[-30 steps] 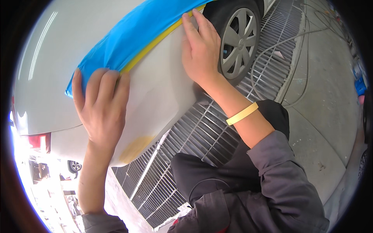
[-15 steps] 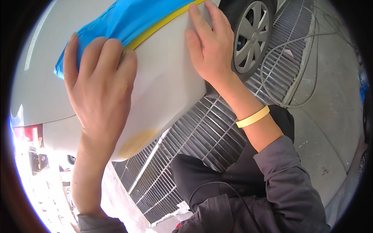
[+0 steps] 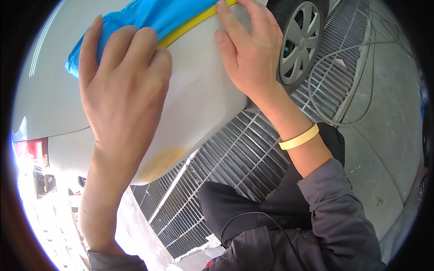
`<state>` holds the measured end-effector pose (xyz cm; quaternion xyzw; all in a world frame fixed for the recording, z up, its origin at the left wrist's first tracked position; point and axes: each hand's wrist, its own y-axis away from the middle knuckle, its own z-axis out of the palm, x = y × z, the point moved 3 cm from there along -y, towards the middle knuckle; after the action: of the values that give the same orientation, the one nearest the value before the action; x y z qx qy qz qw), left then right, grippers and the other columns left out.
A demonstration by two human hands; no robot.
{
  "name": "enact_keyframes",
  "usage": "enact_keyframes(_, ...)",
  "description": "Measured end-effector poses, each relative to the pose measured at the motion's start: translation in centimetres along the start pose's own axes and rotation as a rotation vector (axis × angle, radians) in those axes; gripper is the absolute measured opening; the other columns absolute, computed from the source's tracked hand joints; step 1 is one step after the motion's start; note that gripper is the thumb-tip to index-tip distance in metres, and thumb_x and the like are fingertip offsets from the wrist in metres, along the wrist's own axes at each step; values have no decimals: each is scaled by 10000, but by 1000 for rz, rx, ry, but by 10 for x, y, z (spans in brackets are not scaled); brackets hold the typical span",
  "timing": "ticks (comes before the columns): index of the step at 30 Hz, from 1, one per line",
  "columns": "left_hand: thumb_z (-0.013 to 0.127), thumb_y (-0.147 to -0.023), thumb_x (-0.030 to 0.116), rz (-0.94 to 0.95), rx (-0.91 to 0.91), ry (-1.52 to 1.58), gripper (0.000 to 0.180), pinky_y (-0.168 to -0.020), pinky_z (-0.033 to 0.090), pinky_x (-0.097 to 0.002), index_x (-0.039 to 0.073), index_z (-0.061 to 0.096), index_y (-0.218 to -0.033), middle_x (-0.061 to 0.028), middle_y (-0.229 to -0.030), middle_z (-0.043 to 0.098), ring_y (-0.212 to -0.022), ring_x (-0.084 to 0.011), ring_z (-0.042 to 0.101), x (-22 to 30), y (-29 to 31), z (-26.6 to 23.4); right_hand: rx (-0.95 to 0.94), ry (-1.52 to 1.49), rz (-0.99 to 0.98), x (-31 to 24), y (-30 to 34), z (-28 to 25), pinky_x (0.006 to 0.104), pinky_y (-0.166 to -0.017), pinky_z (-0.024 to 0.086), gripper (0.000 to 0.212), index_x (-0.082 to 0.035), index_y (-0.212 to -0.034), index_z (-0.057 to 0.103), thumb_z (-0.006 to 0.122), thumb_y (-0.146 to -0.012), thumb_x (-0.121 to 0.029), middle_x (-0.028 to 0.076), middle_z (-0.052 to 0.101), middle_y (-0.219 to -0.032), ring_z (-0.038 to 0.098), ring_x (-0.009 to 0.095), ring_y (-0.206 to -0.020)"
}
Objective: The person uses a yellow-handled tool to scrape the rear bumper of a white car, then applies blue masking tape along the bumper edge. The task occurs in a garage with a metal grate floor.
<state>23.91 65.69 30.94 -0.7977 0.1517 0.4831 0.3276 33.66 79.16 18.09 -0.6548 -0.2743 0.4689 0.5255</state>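
A sheet of blue masking film (image 3: 135, 22) edged with yellow tape (image 3: 187, 27) lies along the pale car body panel (image 3: 199, 95). My left hand (image 3: 124, 86) is closed on the film near the tape, its middle fingers folded under and the little finger stretched up over the blue. The thumb and fingertips are hidden behind the hand. Farther right, my right hand (image 3: 253, 54) lies on the panel with fingers stretched out and apart. One of its fingertips rests at the yellow tape's lower edge. A yellow band circles the right wrist.
A wheel (image 3: 300, 43) with a silver cover stands right of my right hand. Below the car runs a metal floor grating (image 3: 235, 158), with a grey hose (image 3: 309, 83) looped at the right. A beige patch (image 3: 165, 165) marks the lower panel; a red tail light (image 3: 36, 149) sits left.
My left hand has moved up and a little right with the film's edge. My right hand has shifted slightly right in the picture, as has the wheel, and still touches the tape.
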Motion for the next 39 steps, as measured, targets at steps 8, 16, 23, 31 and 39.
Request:
enact_keyframes(8,782,-794,-18,2,7,-9,256,-1262,390,-488,157,767,-980,10,-1006,651,-1125,-190,654,0,-2,1,-19,47,-27,-4,4,7,560,-1089,415,492,-96,-1448,674,663,-987,-268,274,541,-1457,530,458,-1311)
enact_keyframes(16,779,-787,-9,13,6,-9,254,-1262,391,-489,157,764,-978,10,-1004,646,-1121,-189,652,-3,1,2,-42,2,-32,-20,11,15,585,-1110,412,485,-125,-1451,674,641,-1005,-312,297,529,-1464,518,473,-1341)
enact_keyframes(23,771,-799,-5,9,11,-6,250,-1255,394,-490,153,756,-992,12,-1003,647,-1118,-186,658,0,-1,2,64,-62,-38,-34,20,29,598,-1137,391,550,-215,-1424,699,803,-892,-306,212,525,-1541,499,414,-1412)
enact_keyframes(31,828,-809,-13,181,250,159,326,-1243,398,-505,163,817,-1083,-7,-1062,771,-1152,-207,720,-52,63,-8,-94,40,-98,-44,10,14,590,-1104,422,478,-121,-1443,681,647,-997,-290,306,526,-1464,521,486,-1341)
enact_keyframes(39,858,-819,113,66,30,-12,385,-1258,370,-559,201,820,-1192,25,-1138,764,-1220,-179,684,-64,122,-22,-12,-47,-129,-41,14,23,586,-1094,432,452,-42,-1395,697,657,-995,-248,336,521,-1457,521,526,-1333)
